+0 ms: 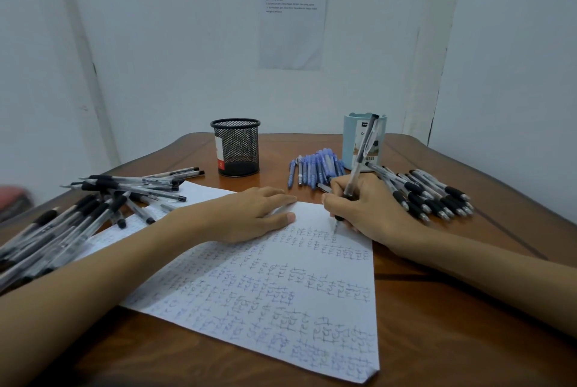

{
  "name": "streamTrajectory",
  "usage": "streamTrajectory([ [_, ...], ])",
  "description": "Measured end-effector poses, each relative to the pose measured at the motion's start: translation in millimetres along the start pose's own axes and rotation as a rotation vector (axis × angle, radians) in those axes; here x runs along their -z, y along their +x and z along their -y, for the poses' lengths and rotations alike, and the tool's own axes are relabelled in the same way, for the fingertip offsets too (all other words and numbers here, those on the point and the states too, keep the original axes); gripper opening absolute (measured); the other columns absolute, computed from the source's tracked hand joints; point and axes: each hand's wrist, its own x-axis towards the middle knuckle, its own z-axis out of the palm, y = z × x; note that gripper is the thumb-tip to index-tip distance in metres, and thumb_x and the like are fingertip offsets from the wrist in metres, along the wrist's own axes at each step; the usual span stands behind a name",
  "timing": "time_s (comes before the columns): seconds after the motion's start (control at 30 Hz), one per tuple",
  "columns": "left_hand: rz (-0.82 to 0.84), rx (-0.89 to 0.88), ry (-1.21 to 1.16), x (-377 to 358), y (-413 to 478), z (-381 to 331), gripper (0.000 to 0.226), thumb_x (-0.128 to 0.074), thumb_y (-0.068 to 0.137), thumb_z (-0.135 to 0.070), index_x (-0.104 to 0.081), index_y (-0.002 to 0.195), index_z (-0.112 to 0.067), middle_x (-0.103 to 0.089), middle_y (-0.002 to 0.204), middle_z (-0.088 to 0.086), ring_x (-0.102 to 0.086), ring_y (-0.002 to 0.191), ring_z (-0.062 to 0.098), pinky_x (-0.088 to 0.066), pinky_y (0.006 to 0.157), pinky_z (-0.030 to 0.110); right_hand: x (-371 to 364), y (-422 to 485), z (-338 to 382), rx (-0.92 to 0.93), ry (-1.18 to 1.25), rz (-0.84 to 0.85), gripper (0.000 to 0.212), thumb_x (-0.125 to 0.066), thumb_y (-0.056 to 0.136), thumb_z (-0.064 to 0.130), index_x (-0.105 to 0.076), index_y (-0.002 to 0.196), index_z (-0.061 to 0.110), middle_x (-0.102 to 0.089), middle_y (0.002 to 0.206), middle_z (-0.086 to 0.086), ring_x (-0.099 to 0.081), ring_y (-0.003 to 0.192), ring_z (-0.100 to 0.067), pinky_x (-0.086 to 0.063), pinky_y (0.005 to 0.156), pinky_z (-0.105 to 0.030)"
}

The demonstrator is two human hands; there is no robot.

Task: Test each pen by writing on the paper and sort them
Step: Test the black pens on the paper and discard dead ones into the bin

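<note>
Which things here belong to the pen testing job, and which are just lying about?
Job: held pen, written paper, left black pens, right black pens, blue pens, mesh cup, pale blue cup.
Lying about: wall notice, red object at left edge.

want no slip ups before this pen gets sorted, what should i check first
1. Grip: right hand holds the pen: ok.
2. Contact: pen tip meets the paper: ok.
3. Steadying: left hand lies flat on the paper: ok.
4. Ink: this pen leaves a mark: cannot tell, the page is crowded with writing.
5. Sorting: blue pens, right pile and left pile lie apart: ok.
6. Destination: which group this pen joins: cannot tell.
</note>
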Motion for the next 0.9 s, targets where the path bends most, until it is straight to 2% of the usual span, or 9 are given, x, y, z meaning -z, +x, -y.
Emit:
streamTrajectory([
  [0.1,-0.012,-0.01,-0.015,0.9,0.0,3.2,0.054,-0.027,0.095,-0.05,-0.023,0.146,-0.032,-0.025,0.152,-0.008,-0.025,0.136,0.01,-0.021,0.111,0.028,-0.6,-1.7,3.3,0.021,0.056,-0.004,0.039,-0.065,0.085,0.027,-0.047,0.054,0.011,-0.051,0.045,0.004,-0.046,0.039,-0.002,-0.038,0.045,-0.011],
  [0.2,-0.021,-0.02,-0.032,2.4,-0.3,5.7,0.051,-0.029,0.096,-0.049,-0.027,0.144,-0.033,-0.028,0.15,-0.009,-0.027,0.134,0.009,-0.022,0.11,0.027,1.5,-4.0,10.8,-0.033,0.203,-0.038,0.048,-0.048,0.083,0.047,-0.052,0.053,0.01,-0.049,0.043,0.005,-0.043,0.037,-0.001,-0.033,0.04,-0.008],
  [0.27,-0.018,-0.022,-0.04,2.9,-0.3,5.5,0.051,-0.03,0.096,-0.048,-0.027,0.144,-0.034,-0.028,0.149,-0.009,-0.027,0.134,0.009,-0.021,0.11,0.027,4.1,-4.1,11.9,-0.054,0.23,-0.067,0.059,-0.035,0.092,0.045,-0.051,0.048,0.009,-0.046,0.046,-0.002,-0.039,0.037,-0.001,-0.03,0.04,-0.007],
  [0.33,-0.015,-0.024,-0.041,2.8,-0.3,5.3,0.051,-0.03,0.096,-0.048,-0.026,0.144,-0.034,-0.028,0.149,-0.008,-0.026,0.134,0.009,-0.021,0.109,0.026,6.5,-3.4,11.7,-0.046,0.215,-0.106,0.059,-0.034,0.097,0.039,-0.046,0.047,0.011,-0.045,0.048,-0.004,-0.038,0.038,-0.002,-0.031,0.043,-0.007],
  [0.47,-0.006,-0.026,-0.034,3.2,-0.3,5.8,0.051,-0.029,0.096,-0.048,-0.025,0.145,-0.034,-0.027,0.15,-0.009,-0.025,0.135,0.01,-0.021,0.111,0.028,12.4,-0.1,12.9,-0.083,0.217,-0.148,0.015,-0.052,0.093,0.028,-0.052,0.082,0.017,-0.045,0.039,0.005,-0.039,0.035,-0.002,-0.036,0.042,-0.012],
  [0.5,-0.003,-0.025,-0.031,3.4,-0.4,5.8,0.051,-0.029,0.096,-0.048,-0.025,0.145,-0.034,-0.026,0.15,-0.008,-0.025,0.135,0.01,-0.021,0.111,0.028,13.4,0.0,13.6,-0.1,0.232,-0.131,0.013,-0.054,0.091,0.03,-0.052,0.091,0.018,-0.044,0.038,0.005,-0.038,0.034,-0.003,-0.036,0.04,-0.013],
  [0.57,0.0,-0.025,-0.027,3.7,-0.5,5.5,0.052,-0.029,0.096,-0.048,-0.024,0.145,-0.033,-0.025,0.151,-0.008,-0.025,0.135,0.01,-0.021,0.111,0.028,14.0,0.0,15.2,-0.128,0.284,-0.089,0.026,-0.046,0.092,0.039,-0.054,0.098,0.015,-0.042,0.039,0.004,-0.035,0.033,-0.003,-0.035,0.04,-0.013],
  [0.7,0.007,-0.028,-0.034,3.6,-0.2,5.7,0.053,-0.028,0.096,-0.048,-0.023,0.147,-0.033,-0.024,0.152,-0.008,-0.023,0.136,0.01,-0.02,0.111,0.028,14.5,-0.9,18.6,-0.216,0.349,-0.047,0.05,-0.024,0.098,0.044,-0.059,0.082,0.011,-0.039,0.037,0.003,-0.032,0.032,-0.007,-0.03,0.038,-0.016],
  [0.9,0.015,-0.031,-0.024,3.6,-0.3,6.0,0.054,-0.027,0.097,-0.048,-0.021,0.147,-0.032,-0.023,0.152,-0.008,-0.023,0.137,0.01,-0.019,0.112,0.028,11.3,-5.3,21.6,-0.204,0.443,0.043,0.038,-0.037,0.097,0.04,-0.062,0.09,0.012,-0.034,0.039,0.001,-0.024,0.034,-0.009,-0.022,0.035,-0.018],
])
